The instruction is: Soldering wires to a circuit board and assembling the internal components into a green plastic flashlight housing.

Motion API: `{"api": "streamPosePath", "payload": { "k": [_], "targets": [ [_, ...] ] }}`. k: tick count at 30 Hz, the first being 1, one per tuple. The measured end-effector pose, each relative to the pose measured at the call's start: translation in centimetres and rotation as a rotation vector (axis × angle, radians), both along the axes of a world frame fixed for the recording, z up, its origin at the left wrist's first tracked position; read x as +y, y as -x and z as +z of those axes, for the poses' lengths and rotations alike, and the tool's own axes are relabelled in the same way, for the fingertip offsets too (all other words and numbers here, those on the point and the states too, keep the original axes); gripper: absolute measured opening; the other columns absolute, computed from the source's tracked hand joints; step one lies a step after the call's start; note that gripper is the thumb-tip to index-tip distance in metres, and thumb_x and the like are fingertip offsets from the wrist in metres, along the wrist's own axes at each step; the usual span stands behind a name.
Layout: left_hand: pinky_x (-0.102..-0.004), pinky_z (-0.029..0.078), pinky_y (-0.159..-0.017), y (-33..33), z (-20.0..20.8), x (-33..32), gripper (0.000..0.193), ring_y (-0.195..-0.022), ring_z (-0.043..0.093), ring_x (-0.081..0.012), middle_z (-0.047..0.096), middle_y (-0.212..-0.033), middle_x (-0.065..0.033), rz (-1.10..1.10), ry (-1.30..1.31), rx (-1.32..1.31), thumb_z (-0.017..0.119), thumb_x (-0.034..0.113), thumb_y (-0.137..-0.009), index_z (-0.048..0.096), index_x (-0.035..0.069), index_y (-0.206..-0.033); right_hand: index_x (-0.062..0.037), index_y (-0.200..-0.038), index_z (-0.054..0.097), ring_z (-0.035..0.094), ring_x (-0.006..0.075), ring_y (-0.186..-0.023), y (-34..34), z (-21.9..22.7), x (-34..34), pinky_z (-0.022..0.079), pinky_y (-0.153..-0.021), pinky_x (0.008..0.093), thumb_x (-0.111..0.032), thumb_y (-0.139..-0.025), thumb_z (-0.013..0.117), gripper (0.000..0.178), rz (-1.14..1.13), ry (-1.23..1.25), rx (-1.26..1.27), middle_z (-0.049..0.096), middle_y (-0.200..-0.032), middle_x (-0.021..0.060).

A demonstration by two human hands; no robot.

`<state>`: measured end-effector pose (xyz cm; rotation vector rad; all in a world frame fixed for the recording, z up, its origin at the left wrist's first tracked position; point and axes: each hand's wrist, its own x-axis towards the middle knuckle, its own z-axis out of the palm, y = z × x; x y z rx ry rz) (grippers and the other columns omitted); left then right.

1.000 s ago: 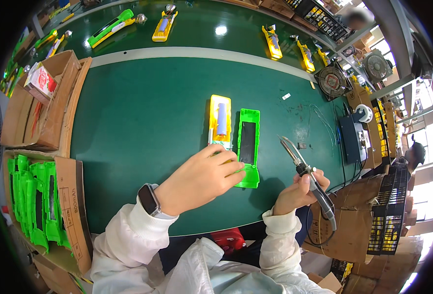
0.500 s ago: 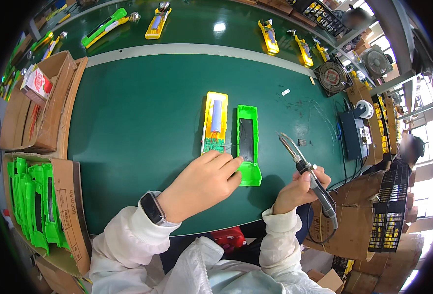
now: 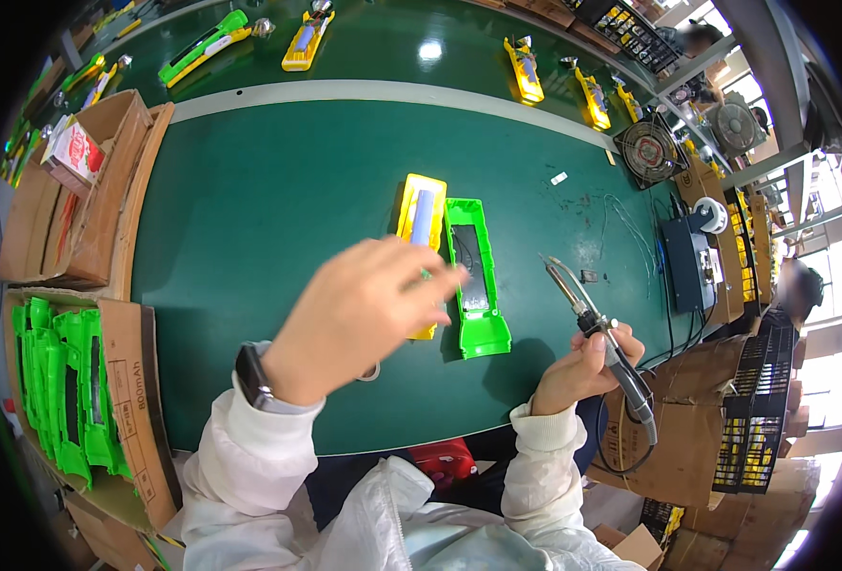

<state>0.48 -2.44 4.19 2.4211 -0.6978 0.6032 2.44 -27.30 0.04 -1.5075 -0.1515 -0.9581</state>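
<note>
My left hand [image 3: 359, 305] hovers over the lower half of a yellow plastic housing [image 3: 409, 214], its fingers stretched and apart, with nothing seen in them. A blue cylindrical battery [image 3: 423, 217] lies in that housing; its lower part and most of the circuit board are hidden by my fingers. Close against its right side is a green shell [image 3: 485, 328] with a black panel [image 3: 469, 252] inside and thin dark wires. Off to the right, my right hand [image 3: 578, 369] grips a soldering iron [image 3: 619, 366], tip pointing up and left, above the table.
Green shells [image 3: 73, 400] fill a carton at the left, below another carton [image 3: 107, 219]. Yellow lamp bodies [image 3: 524, 71] lie beyond the pale strip [image 3: 345, 90]. A fan [image 3: 647, 152], a dark blue box unit [image 3: 684, 249] with cables, and loose wires stand or lie at the right.
My left hand has lifted and shifted up and left from the circuit board, its fingers spreading. The green shell now sits closer to the yellow housing and slightly tilted. My right hand stays put.
</note>
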Motion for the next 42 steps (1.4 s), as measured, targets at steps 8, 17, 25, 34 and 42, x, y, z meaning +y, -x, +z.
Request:
{"api": "streamPosePath", "payload": {
  "k": [8,17,25,34,42],
  "targets": [
    [-0.039,0.055,-0.076,-2.0,-2.2,1.2,0.041,-0.085,0.067,-0.0301,0.062,-0.122,-0.0214,0.284,0.441,0.385,0.061,0.013,-0.096,0.048,-0.005,-0.13,-0.007,-0.099,0.047,0.048,0.0118,-0.062,0.0,0.0,0.2,0.04,-0.053,0.0233,-0.022,-0.085,0.068,0.029,-0.005,0.013,-0.002,0.051,-0.086,0.008],
    [-0.0312,0.056,-0.071,-1.2,-2.3,0.0,0.056,-0.078,0.066,-0.0182,0.053,-0.128,-0.018,0.118,0.678,0.617,0.062,0.003,-0.092,0.036,0.001,-0.141,-0.005,-0.107,0.047,0.057,0.0147,-0.07,-0.5,-0.2,0.3,0.049,-0.062,0.0273,-0.011,-0.093,0.064,0.023,0.026,0.018,0.11,0.058,-0.095,0.0118],
    [-0.0286,0.052,-0.067,-0.9,-1.6,-1.2,0.055,-0.077,0.061,-0.0179,0.047,-0.133,-0.0124,0.103,0.483,0.286,0.07,0.002,-0.085,0.048,0.004,-0.135,-0.0037,-0.111,0.047,0.059,0.0153,-0.072,-0.8,-0.1,0.3,0.05,-0.065,0.0289,-0.01,-0.095,0.064,0.024,0.018,0.005,0.101,0.059,-0.097,0.013],
    [-0.0268,0.039,-0.053,3.1,5.8,-6.4,0.029,-0.063,0.053,-0.0141,0.062,-0.084,0.0018,-0.473,0.351,-0.359,0.072,0.014,-0.075,0.071,0.015,-0.104,-0.0038,-0.113,0.047,0.059,0.0146,-0.075,-1.1,0.0,0.6,0.05,-0.07,0.0288,-0.008,-0.093,0.066,0.027,0.024,-0.038,0.143,0.059,-0.096,0.0117],
    [-0.0278,0.04,-0.054,7.7,10.5,-10.6,0.027,-0.064,0.053,-0.0152,0.061,-0.083,0.001,-0.703,0.417,-0.418,0.072,0.014,-0.076,0.07,0.014,-0.103,-0.0006,-0.11,0.048,0.06,0.0135,-0.071,-1.6,0.4,1.1,0.051,-0.066,0.0261,-0.008,-0.093,0.067,0.027,0.086,-0.072,0.087,0.062,-0.091,0.012]
  ]
}}
